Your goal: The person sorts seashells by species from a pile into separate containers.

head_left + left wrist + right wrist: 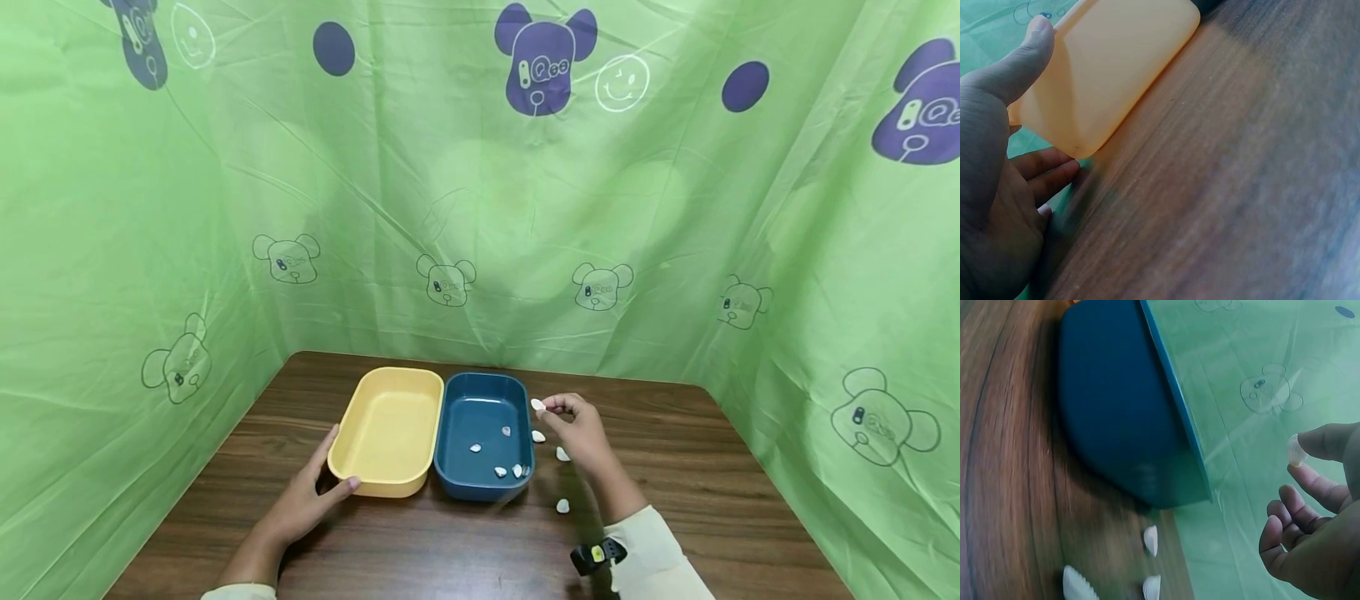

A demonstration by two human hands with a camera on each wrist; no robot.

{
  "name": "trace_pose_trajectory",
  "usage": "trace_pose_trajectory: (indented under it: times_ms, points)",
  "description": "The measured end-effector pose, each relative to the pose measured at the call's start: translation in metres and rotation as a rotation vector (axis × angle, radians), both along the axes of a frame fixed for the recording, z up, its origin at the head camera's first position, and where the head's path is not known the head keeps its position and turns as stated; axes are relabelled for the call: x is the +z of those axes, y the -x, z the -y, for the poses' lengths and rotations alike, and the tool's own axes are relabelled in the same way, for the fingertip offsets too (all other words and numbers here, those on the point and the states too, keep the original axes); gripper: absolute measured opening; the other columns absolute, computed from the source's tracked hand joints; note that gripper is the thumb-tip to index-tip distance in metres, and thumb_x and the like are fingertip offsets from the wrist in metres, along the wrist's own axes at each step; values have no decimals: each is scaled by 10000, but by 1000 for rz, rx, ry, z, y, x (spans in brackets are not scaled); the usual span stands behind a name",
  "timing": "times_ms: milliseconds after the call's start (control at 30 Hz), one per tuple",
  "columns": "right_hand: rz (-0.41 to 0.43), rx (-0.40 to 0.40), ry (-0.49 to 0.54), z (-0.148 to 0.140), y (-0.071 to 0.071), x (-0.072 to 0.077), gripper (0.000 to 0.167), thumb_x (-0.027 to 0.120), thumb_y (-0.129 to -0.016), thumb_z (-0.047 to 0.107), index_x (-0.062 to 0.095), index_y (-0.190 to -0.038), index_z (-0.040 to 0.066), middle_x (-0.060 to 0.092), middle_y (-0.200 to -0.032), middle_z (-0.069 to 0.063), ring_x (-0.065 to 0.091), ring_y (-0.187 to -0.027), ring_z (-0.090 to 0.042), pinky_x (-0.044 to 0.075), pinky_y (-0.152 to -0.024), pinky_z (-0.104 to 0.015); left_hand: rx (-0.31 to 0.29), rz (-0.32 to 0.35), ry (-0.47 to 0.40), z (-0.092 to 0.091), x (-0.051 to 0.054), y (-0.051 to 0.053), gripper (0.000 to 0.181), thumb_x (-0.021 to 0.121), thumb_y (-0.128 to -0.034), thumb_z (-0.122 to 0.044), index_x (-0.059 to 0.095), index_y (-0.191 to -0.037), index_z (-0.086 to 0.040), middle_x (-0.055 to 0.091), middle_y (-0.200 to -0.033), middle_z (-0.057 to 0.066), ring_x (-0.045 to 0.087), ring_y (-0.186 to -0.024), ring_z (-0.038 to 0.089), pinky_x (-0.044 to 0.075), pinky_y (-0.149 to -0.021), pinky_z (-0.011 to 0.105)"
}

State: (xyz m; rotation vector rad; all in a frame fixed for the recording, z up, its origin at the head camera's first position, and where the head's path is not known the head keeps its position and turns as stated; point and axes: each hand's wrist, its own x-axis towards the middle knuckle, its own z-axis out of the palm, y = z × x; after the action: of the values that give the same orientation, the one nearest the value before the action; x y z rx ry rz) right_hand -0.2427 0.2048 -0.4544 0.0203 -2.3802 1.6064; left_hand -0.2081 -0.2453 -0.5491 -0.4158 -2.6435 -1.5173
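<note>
My right hand [581, 433] pinches a small white seashell [1296, 451] between thumb and index finger, just right of the blue bin [480, 412], above the table. In the right wrist view, its other fingers are curled. Inside the blue bin lie several shells, one of them a white shell [476, 448] near the middle. My left hand [303, 504] is at the near left corner of the yellow bin [390, 417], thumb against the near side and fingers along the left side, fairly straight. No contents show in the yellow bin.
Three loose shells lie on the wooden table [675, 500] right of the blue bin: one shell [538, 437] by its wall, another shell [562, 454], and a nearer shell [563, 506]. The bins stand side by side. A green curtain [480, 183] surrounds the table's back and sides.
</note>
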Motion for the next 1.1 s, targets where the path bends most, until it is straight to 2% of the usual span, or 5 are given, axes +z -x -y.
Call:
trace_pose_trajectory:
  times_ms: [400, 600, 633, 800, 1100]
  points:
    - [44, 51, 37, 34, 7, 8, 144, 771, -999, 79, 758, -1090, -32, 662, -1091, -132, 582, -998, -202, 516, -767, -228, 9, 7, 9, 1, -1, 0, 1039, 785, -1024, -320, 78, -1784, -262, 278, -1777, 283, 341, -1599, 470, 289, -1098, 59]
    - [55, 90, 35, 55, 9, 9, 139, 772, -995, 82, 752, -1090, -17, 644, -1044, -93, 561, -978, -197, 491, -774, -274, 20, 6, 33, 1, 0, 0, 1043, 787, -1022, -331, 79, -1784, -261, 287, -1778, 273, 355, -1595, 461, 385, -1206, 317]
    - [52, 99, 30, 59, 10, 10, 140, 773, -994, 84, 752, -1088, -18, 644, -1033, -90, 561, -973, -197, 491, -769, -282, 21, 5, 33, 1, -1, 0, 1042, 787, -1022, -332, 81, -1784, -259, 290, -1776, 274, 360, -1593, 460, 387, -1203, 316]
    - [46, 140, 16, 76, 12, 9, 140, 781, -981, 93, 755, -1064, -17, 651, -998, -87, 567, -954, -191, 485, -756, -295, 14, 6, 12, 1, -2, 0, 1038, 787, -1023, -321, 85, -1784, -244, 288, -1774, 282, 363, -1588, 461, 331, -1115, 106]
    - [59, 200, -44, 105, 16, 3, 142, 798, -977, 150, 783, -1064, 39, 703, -1051, -100, 602, -996, -203, 495, -797, -316, 11, -4, -4, 1, -2, -1, 1038, 791, -1021, -313, 91, -1784, -238, 273, -1779, 283, 346, -1593, 469, 277, -1089, 46]
